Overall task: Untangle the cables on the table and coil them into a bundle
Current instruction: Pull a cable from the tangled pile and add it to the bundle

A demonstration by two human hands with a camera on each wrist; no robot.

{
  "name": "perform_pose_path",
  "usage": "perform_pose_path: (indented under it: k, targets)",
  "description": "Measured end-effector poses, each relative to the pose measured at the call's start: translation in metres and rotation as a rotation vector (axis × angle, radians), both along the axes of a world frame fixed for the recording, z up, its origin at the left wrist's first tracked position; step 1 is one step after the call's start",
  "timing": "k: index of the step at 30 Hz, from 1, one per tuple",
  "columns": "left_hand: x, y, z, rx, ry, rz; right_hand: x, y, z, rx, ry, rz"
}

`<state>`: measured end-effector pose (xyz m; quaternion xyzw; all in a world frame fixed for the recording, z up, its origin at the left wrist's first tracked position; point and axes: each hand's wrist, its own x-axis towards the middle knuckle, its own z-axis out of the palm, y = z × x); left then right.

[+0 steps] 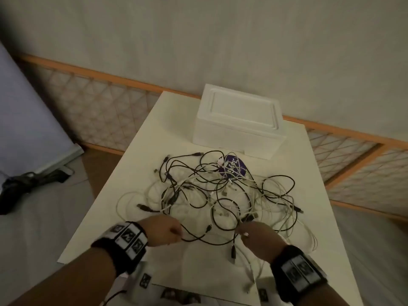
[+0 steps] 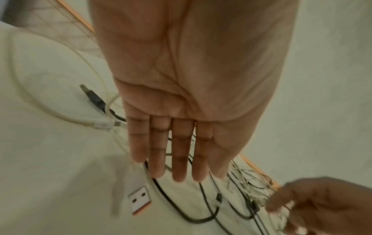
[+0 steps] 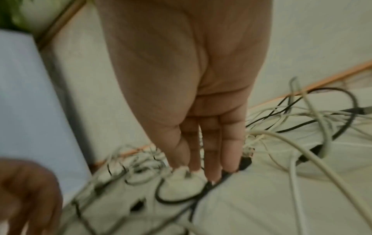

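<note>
On the table [image 1: 136, 151] before you, your left hand [image 1: 164, 230] sits at the near left edge of the cables [image 1: 212, 191]. From the head view its fingers look curled where a black cable [image 1: 198, 239] passes, but the left wrist view shows that hand [image 2: 181, 111] with fingers [image 2: 161, 151] straight and together, hovering over black loops, so you hold nothing there. That same view picks out a white USB plug [image 2: 139, 201] lying flat near your fingertips and a dark plug [image 2: 93, 97] crossed by a white lead, both too small to read from above.

Further right, the cables spread as one black-and-white tangle across the table's middle, with a purple tag [image 1: 234, 165] at its far side and a white foam box [image 1: 239, 122] standing behind it against the wall.

Your right hand [image 1: 256, 236] is at the tangle's near right edge. In the right wrist view its fingers [image 3: 211, 143] reach down almost straight, tips touching a white clump and a black cable; whether they pinch it you cannot tell through the blur. White leads trail off the table's right side. Paper markers [image 1: 145, 281] lie at the near edge, and a lattice rail [image 1: 353, 155] runs behind.
</note>
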<state>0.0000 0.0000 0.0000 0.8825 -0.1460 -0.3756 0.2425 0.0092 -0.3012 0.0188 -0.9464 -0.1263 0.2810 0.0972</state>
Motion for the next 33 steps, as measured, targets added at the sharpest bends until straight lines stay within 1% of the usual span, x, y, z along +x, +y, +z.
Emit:
perform_pose_path:
  k: [2,4,7,10,13,15,17,18,20,24,26,27,30,32,33]
  targets:
    - [0.011,-0.005,-0.006,0.030,-0.061,0.017,0.012,0.009,-0.012,-0.053,-0.018,-0.007]
    - [0.018,-0.007,-0.011,0.051,-0.077,0.009,0.021,0.016,-0.020,-0.118,-0.055,0.052]
    - [0.029,-0.003,-0.022,0.033,-0.114,0.018,0.030,0.016,-0.032,-0.201,-0.123,0.057]
    - [0.041,-0.004,-0.019,-0.003,-0.148,-0.008,0.038,0.017,-0.031,-0.224,-0.189,0.057]
    - [0.055,-0.013,0.003,-0.151,-0.231,-0.002,0.050,0.022,-0.021,-0.119,-0.347,0.060]
    - [0.065,-0.023,0.020,-0.308,-0.340,0.082,0.058,0.033,0.000,-0.024,-0.437,0.051]
    - [0.078,-0.034,0.032,-0.473,-0.492,0.148,0.065,0.045,0.026,0.076,-0.438,0.033]
    - [0.084,-0.039,0.037,-0.533,-0.566,0.141,0.069,0.051,0.038,0.122,-0.418,0.021]
    - [0.093,-0.047,0.045,-0.614,-0.628,0.133,0.076,0.057,0.053,0.220,-0.424,0.000]
    - [0.101,-0.050,0.051,-0.661,-0.622,0.231,0.079,0.064,0.062,0.442,-0.397,-0.081]
    - [0.103,-0.047,0.051,-0.640,-0.551,0.293,0.077,0.067,0.061,0.573,-0.353,-0.130]
    - [0.105,-0.047,0.051,-0.606,-0.518,0.327,0.078,0.068,0.061,0.598,-0.351,-0.133]
    - [0.108,-0.040,0.048,-0.559,-0.479,0.438,0.079,0.067,0.060,0.535,-0.353,-0.132]
    - [0.110,-0.029,0.047,-0.514,-0.487,0.499,0.080,0.062,0.060,0.536,-0.351,-0.197]
    - [0.111,-0.023,0.046,-0.453,-0.479,0.498,0.081,0.060,0.060,0.552,-0.348,-0.244]
